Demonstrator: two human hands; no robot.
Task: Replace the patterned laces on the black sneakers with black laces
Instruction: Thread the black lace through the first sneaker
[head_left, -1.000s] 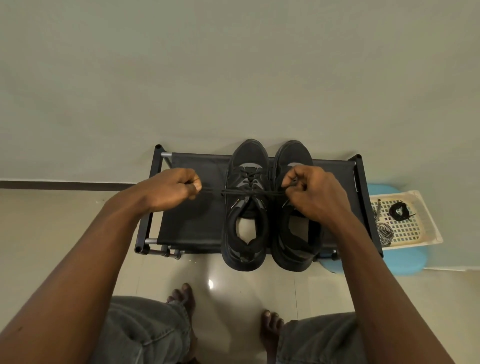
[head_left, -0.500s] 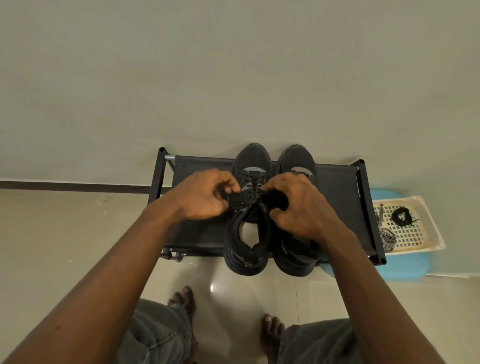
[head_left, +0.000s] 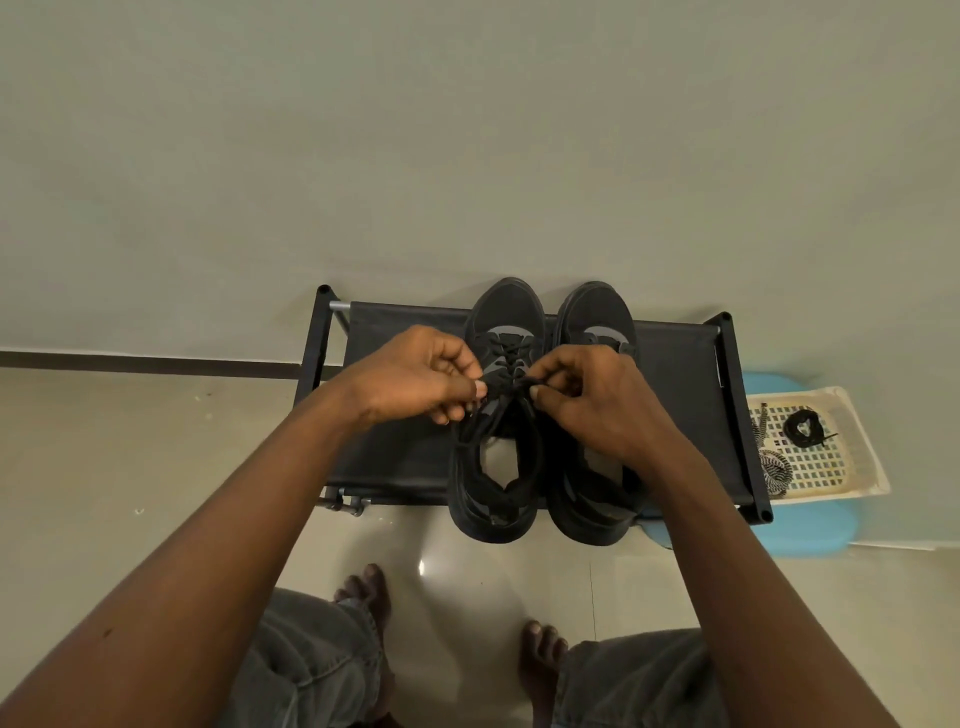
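Thumb and fingertips of the left hand (head_left: 415, 379) are pinching one end of the black lace (head_left: 506, 358), and the right hand (head_left: 587, 405) is pinching the other end just across from it. Both are working over the top eyelets of the sneaker (head_left: 506, 312). That sneaker is standing on the rack (head_left: 405, 452), touching the other sneaker (head_left: 597, 312), and its lace is already crossing up the front, so a knot seems to be starting.

To do it well, both ends should be drawn with even tension so the crossings are lying flat, and the shoe should be kept from sliding on the fabric. The right hand is hiding most of the other sneaker's lacing. Beside the rack, the basket (head_left: 852, 467) is holding a patterned lace (head_left: 774, 462) and a coiled spare lace (head_left: 802, 428), sitting on a blue stool (head_left: 810, 535).
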